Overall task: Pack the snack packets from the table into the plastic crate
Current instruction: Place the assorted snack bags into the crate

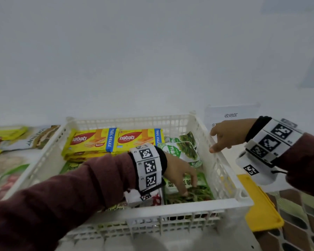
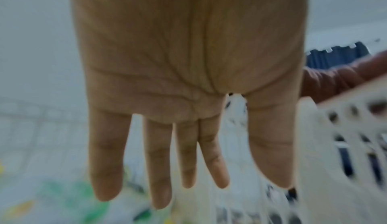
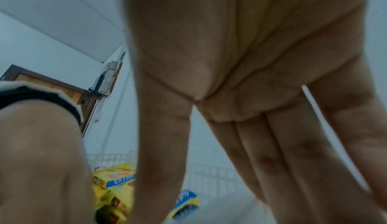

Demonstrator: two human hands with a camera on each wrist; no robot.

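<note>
**Left hand flat on green packet inside crate, right hand at the rim**

The green snack packet [image 1: 194,192] with a picture of green stalks lies flat in the near right corner of the white plastic crate [image 1: 198,205], close against the right wall. The left hand [image 1: 179,175] reaches down into the crate, its fingers [image 2: 159,169] straight and spread, their tips on the packet; it grips nothing. 2 yellow Nabati wafer packs [image 1: 114,141] lie side by side along the far wall, with more green packets [image 1: 181,149] heaped to their right. Little bare floor shows between the packs. The right hand [image 1: 225,135] is held open, fingertips touching the top edge of the crate's right wall. More packets [image 1: 16,142] lie on the table left of the crate. A yellow lid [image 1: 261,205] lies just right of it.
</note>
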